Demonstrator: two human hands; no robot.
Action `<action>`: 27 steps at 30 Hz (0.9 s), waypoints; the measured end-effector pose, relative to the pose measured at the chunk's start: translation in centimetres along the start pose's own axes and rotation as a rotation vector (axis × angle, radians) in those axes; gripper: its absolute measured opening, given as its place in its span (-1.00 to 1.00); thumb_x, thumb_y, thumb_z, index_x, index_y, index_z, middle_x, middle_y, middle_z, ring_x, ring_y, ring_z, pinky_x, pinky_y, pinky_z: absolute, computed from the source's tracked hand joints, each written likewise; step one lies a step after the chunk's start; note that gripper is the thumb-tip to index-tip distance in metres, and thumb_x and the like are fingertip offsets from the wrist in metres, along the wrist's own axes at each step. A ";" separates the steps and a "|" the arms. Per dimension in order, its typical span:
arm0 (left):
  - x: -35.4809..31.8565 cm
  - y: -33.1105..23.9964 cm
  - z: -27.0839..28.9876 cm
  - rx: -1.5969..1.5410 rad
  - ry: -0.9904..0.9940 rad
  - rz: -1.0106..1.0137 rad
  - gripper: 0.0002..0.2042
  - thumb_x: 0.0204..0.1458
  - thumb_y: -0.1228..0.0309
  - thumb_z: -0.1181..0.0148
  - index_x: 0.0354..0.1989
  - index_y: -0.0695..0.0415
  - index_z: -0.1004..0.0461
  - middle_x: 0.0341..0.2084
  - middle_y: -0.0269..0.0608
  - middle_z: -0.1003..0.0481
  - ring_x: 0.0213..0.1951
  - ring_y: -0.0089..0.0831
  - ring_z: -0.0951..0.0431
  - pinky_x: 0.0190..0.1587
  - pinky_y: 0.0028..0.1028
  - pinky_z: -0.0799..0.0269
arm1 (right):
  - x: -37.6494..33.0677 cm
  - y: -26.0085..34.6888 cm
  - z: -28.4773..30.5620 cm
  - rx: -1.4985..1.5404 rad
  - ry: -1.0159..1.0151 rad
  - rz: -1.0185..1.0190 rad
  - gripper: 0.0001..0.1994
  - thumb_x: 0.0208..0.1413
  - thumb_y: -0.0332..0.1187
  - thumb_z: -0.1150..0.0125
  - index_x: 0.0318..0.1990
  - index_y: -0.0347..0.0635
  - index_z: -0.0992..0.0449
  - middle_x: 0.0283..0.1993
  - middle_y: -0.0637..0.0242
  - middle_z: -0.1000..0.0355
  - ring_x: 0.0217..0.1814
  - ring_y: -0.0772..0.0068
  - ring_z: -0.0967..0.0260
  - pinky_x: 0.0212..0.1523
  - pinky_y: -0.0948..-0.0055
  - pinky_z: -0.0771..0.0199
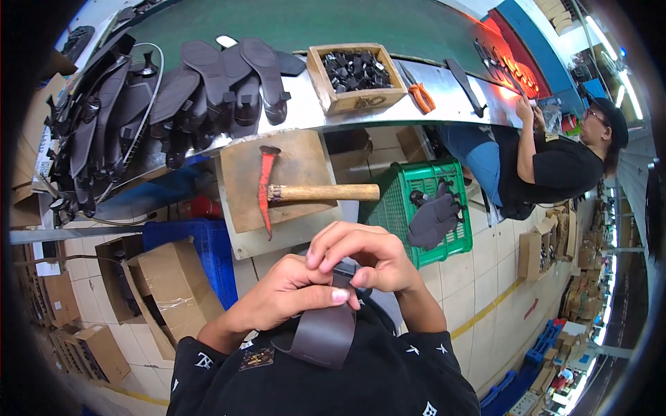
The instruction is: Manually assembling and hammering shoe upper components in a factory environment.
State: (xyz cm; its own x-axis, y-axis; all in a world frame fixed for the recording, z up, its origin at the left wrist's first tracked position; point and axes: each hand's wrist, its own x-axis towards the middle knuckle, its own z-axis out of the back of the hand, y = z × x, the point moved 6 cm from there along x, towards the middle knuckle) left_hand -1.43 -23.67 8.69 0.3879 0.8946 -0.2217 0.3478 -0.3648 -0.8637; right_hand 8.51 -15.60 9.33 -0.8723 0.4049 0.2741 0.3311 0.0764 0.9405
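Observation:
Both of my hands are closed around a dark brown shoe part [323, 338] in front of my chest. Its broad, smooth, curved end hangs below my fingers, and its narrow upper end is partly covered by them. My left hand [295, 288] pinches it from the left, thumb lying across the front. Curled over the top from the right is my right hand [374, 260], thumb and fingers at the narrow end. Just beyond them, a hammer [322, 193] with a red head and wooden handle lies on a worn board [239, 163].
Dark shoe soles with heels [201, 62] pile along the metal bench edge [302, 104]. A wooden box [320, 80] of small black parts and orange-handled pliers [420, 93] sit there. A green crate [395, 201] holds soles. At right, a co-worker [562, 159] faces glowing heaters.

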 end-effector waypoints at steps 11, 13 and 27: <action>1.9 -4.8 5.1 0.431 -0.461 -0.523 -0.76 0.19 0.34 -0.10 -0.12 0.26 -0.51 -0.08 -0.16 -0.56 -0.09 -0.47 -0.53 0.01 -0.43 -0.40 | 0.7 8.6 5.2 -1.077 -0.077 0.043 -0.65 0.06 -0.31 -0.36 -0.04 -0.27 -0.52 -0.04 0.11 -0.48 -0.04 0.12 -0.49 -0.02 0.32 -0.49; 2.1 -8.8 8.8 0.442 -0.826 -0.737 -0.73 0.26 0.29 -0.05 -0.12 0.26 -0.50 -0.06 -0.17 -0.55 -0.19 -0.57 -0.45 -0.13 -0.52 -0.37 | -1.5 9.2 7.3 -0.923 -0.349 0.056 -0.75 0.18 -0.33 -0.25 -0.09 -0.31 -0.53 -0.13 0.12 -0.52 -0.14 0.26 -0.51 -0.09 0.39 -0.50; 6.5 -11.4 22.9 1.463 -1.198 -0.566 -0.67 0.03 0.29 -0.31 -0.16 0.32 -0.52 -0.18 0.07 -0.52 -0.10 0.05 -0.50 -0.04 -0.15 -0.38 | -8.5 3.0 15.5 -0.735 -0.755 -0.165 -0.82 0.29 -0.40 -0.07 -0.20 -0.33 -0.54 -0.41 0.28 -0.55 -0.45 0.58 -0.48 -0.38 0.57 -0.47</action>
State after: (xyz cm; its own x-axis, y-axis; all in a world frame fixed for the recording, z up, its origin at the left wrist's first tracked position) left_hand -22.41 -7.80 6.72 -0.3889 0.7259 0.5673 -0.8876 -0.1301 -0.4420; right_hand 22.52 -4.71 6.71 -0.3545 0.9187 0.1741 -0.2891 -0.2848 0.9140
